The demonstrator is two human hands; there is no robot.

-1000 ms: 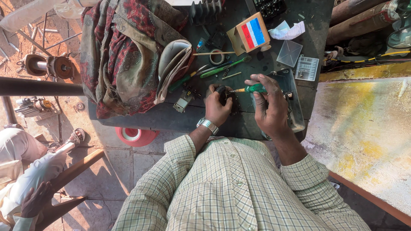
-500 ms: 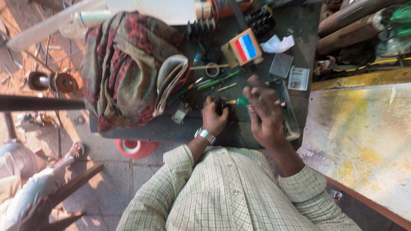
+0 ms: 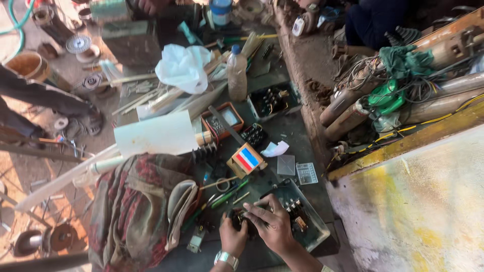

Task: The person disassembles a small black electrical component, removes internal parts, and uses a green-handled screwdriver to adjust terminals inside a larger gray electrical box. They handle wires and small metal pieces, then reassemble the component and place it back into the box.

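A small dark part point(image 3: 241, 217) sits near the front edge of the cluttered workbench point(image 3: 282, 146), between the person's two hands and mostly hidden by them; only a black, blocky bit shows, too small to tell more. The left hand point(image 3: 233, 236), a metal watch point(image 3: 226, 259) at its wrist, is curled closed around the part from below. The right hand point(image 3: 272, 224) lies over it from the right, fingers point(image 3: 254, 207) bent down onto the part and pressed together with the left hand's.

Just right of the hands, touching the right hand's back, stands an open grey box point(image 3: 312, 232) with terminals and wiring inside; its far corner reaches the bench's front edge. Left of the hands lie a green-handled screwdriver point(image 3: 228, 195) and thin tools, then a worn red patterned bag point(image 3: 136, 216) that fills the bench's left front part. Beyond the hands a small carton with a red, white and blue face point(image 3: 246, 159) stands tilted, near a crumpled white scrap point(image 3: 275, 149) and a small printed card point(image 3: 306, 173). Farther back are a meter with an orange case point(image 3: 222, 120), a plastic bottle point(image 3: 236, 74), a white plastic bag point(image 3: 184, 67) and a white sheet point(image 3: 154, 134).

To the right the bench ends against a yellow-stained wall ledge point(image 3: 413, 201). Bare bench top shows only in small patches around the card and scrap.
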